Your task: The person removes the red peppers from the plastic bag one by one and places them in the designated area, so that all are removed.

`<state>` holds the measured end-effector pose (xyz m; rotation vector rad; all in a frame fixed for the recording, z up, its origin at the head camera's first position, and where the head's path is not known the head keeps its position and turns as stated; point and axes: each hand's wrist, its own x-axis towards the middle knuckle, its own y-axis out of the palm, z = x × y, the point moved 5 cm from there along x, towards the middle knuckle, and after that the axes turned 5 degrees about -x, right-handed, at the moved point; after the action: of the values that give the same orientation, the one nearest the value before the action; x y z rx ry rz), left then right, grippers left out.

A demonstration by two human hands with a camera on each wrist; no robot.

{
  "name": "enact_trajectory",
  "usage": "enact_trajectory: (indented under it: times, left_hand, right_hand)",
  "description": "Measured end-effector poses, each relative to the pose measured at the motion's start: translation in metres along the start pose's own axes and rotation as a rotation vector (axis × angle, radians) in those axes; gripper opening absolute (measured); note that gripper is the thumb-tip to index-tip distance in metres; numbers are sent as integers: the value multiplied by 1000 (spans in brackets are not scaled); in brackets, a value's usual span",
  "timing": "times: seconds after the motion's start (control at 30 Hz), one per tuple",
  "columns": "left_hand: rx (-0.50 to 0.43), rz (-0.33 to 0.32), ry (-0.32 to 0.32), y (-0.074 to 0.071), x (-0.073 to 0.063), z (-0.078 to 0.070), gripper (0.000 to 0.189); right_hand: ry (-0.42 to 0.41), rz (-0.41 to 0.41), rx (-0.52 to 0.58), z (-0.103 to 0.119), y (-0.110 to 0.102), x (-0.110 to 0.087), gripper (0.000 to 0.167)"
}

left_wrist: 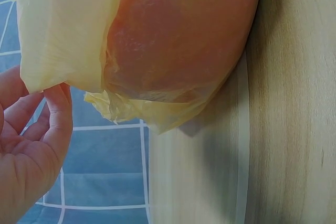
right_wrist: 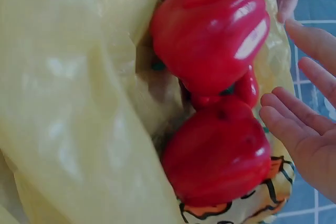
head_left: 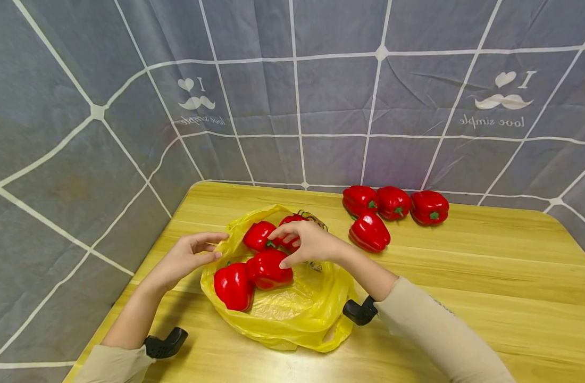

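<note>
A yellow plastic bag (head_left: 316, 324) lies with its mouth spread wide on the table, several shiny red bell peppers (head_left: 233, 287) inside. At the bag's left rim, my left hand (head_left: 182, 258) pinches the plastic; the left wrist view shows the bag edge (left_wrist: 68, 40) at thumb and fingers. My right hand (head_left: 309, 242) hovers over the bag, fingers spread and loosely bent, nothing held. Below its fingertips is a bell pepper (head_left: 269, 269). The right wrist view shows this hand (right_wrist: 310, 140) beside the peppers (right_wrist: 215, 156), which partly overlap one another.
Several more red bell peppers (head_left: 369, 232) sit on the wooden table (head_left: 489, 276) right of the bag, most along the back edge. A grey curtain (head_left: 340, 96) with white lines hangs behind and to the left. Each wrist wears a black camera mount (head_left: 359, 311).
</note>
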<state>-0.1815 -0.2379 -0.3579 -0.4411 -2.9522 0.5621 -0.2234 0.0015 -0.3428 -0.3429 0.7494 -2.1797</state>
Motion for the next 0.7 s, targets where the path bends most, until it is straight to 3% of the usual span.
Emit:
enact_trajectory:
  times: [0.37, 0.7]
  left_hand:
    - [-1, 1, 4, 1, 1, 1, 39]
    - [4, -1, 5, 0, 1, 2, 39]
  right_hand:
    - [4, 22, -103, -9, 16, 7, 52]
    - [20, 13, -113, -17, 23, 4, 52]
